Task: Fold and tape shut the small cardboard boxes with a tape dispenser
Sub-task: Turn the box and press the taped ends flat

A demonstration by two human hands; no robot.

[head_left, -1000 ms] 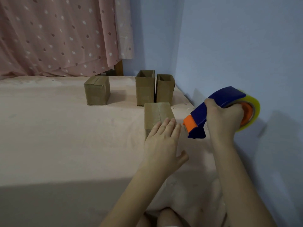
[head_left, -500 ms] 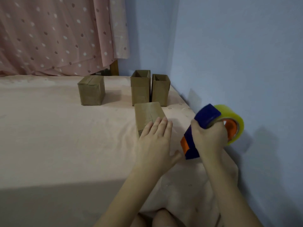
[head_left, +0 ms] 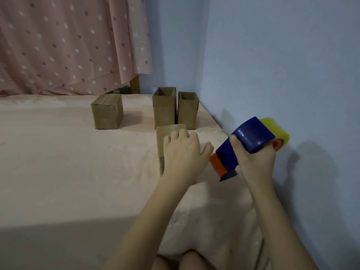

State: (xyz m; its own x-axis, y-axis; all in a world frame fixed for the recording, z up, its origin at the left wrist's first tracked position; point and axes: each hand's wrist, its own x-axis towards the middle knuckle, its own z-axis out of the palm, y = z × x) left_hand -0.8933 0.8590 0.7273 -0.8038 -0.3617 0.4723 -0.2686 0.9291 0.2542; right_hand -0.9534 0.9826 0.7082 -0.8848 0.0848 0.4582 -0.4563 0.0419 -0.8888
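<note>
At the centre of the frame, on a pink bed sheet (head_left: pixel 58 162), lies a small brown cardboard box (head_left: pixel 167 133), its top closed and glossy with clear tape. The left hand (head_left: pixel 182 152) rests on it, fingers curled over its top, a grasping grip. Just right, the right hand (head_left: pixel 255 160) clenches a blue tape dispenser (head_left: pixel 247 143) with an orange front and a yellow-tinted roll. Behind stand 2 open-topped boxes (head_left: pixel 175 112), touching, and to their left 1 taped box (head_left: pixel 107 112).
</note>
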